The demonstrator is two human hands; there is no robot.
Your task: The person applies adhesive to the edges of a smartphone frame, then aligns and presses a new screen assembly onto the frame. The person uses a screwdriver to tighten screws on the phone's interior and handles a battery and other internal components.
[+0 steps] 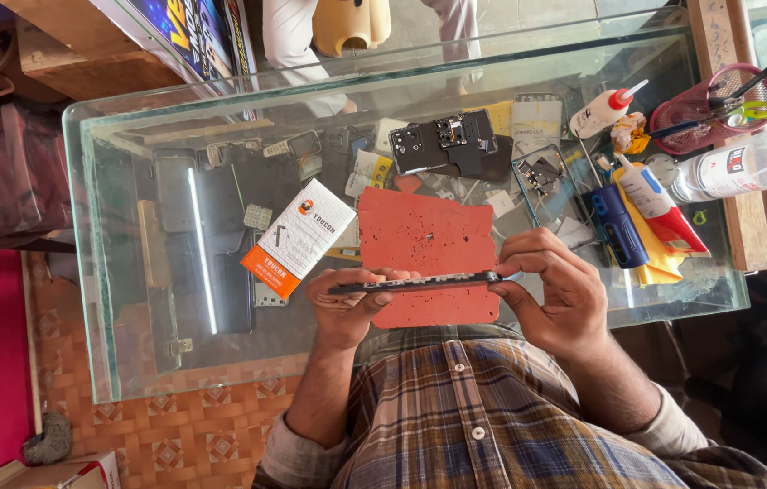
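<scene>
While both hands are working low in the middle of the frame, they are gripping a thin dark phone (415,283) edge-on between them. Left hand (347,303) is clasping the phone's left end, fingers curled over the top edge; right hand (555,290) is pinching the right end. Phone is hovering just above a red mat (424,235) lying on the glass worktop (130,344). White and orange box (297,238) is sitting just left of the mat. Opened black phone body (451,145) is lying above the mat, upper centre. Glue bottle (605,109), blue tool (619,226) and tube (660,199) are crowding the right side, near a pink mesh cup (714,109) holding pens, upper right.
</scene>
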